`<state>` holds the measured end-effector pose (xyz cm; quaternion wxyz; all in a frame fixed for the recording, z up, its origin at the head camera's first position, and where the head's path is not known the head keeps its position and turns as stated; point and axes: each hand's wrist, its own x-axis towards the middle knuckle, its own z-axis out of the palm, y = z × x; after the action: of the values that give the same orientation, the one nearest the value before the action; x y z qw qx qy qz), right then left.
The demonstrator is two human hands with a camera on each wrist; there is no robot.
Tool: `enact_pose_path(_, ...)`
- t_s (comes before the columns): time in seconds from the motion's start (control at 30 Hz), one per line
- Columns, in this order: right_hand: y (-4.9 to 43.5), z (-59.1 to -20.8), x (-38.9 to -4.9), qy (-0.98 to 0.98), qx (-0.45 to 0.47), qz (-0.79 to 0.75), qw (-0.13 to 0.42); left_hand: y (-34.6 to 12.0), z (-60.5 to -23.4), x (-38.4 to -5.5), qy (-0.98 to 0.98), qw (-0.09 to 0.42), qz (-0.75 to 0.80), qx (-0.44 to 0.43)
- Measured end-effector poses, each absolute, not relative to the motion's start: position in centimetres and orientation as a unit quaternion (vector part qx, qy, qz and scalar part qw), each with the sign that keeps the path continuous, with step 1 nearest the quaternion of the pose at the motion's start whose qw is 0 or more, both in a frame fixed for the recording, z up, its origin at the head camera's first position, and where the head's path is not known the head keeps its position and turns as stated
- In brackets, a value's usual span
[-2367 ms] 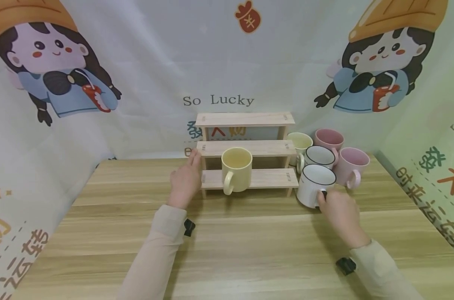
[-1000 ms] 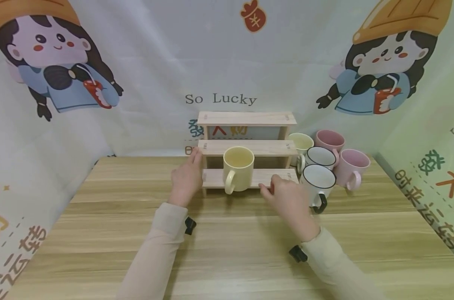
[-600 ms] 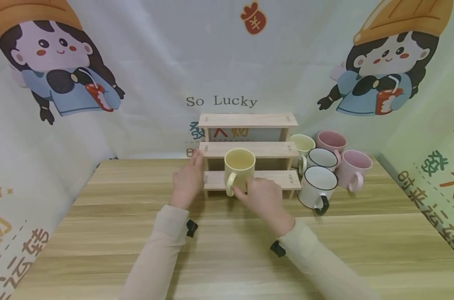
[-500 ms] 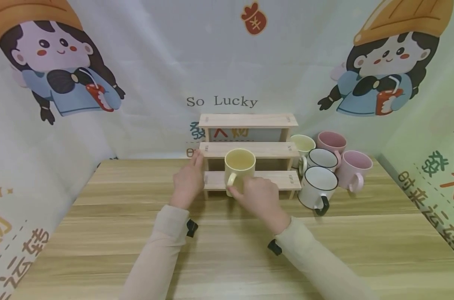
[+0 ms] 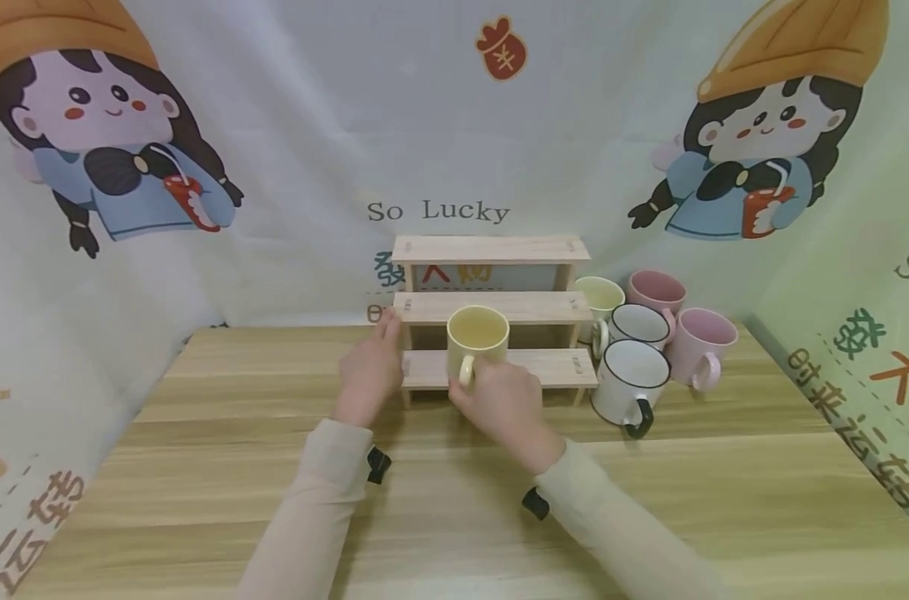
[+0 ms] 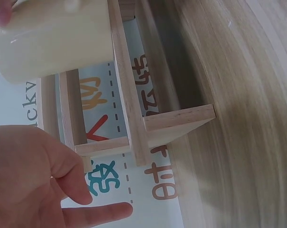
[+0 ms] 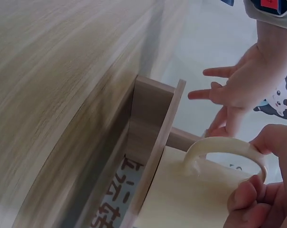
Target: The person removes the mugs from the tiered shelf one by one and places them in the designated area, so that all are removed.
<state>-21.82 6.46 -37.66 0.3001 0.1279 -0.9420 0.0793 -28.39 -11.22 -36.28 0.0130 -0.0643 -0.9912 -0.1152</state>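
A pale yellow mug (image 5: 472, 329) stands upright on the lowest shelf of a three-tier wooden rack (image 5: 491, 247), left of the shelf's middle. My right hand (image 5: 502, 404) pinches its handle, which points toward me; thumb and curled fingers meet on the handle's loop in the right wrist view, where the mug (image 7: 181, 197) sits on the shelf board. My left hand (image 5: 367, 371) is at the rack's left end, fingertips right at the middle shelf's edge. In the left wrist view this hand (image 6: 29, 173) has a finger stretched out beside the rack (image 6: 129, 80).
Right of the rack several mugs cluster on the wooden table (image 5: 237, 467): a white mug with black rim and handle (image 5: 625, 387), another white one (image 5: 637, 321) behind it, a light pink mug (image 5: 697, 342), a darker pink mug (image 5: 656, 287) and a pale green-yellow mug (image 5: 600, 296). A printed cloth hangs behind.
My right hand has let go of the front white mug's black handle, moved left across the rack and taken hold of the yellow mug's handle. My left hand stays at the rack's left end.
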Motion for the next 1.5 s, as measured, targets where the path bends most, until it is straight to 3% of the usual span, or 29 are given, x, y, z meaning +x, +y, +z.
enact_pose_path(0.2,8.4,-37.3,-21.2,-0.952,0.107,0.095,0.270,-10.7,-36.3,-28.6,-0.993,0.008,-0.101,-0.068)
enact_pose_path(0.53,11.5,-37.3,-22.0,-0.944,0.089,0.105,0.301,-10.1,-36.0,-28.9,-0.993,0.021,-0.096,-0.064)
enact_pose_path(0.83,11.7,-37.0,-22.5,-0.944,0.112,0.112,0.290,-10.4,-35.7,-28.7,-0.992,0.024,-0.109,-0.060)
enact_pose_path(1.5,14.0,-38.3,-20.5,-0.904,0.156,0.197,0.347,-10.8,-36.2,-28.4,-0.992,0.010,-0.110,-0.055)
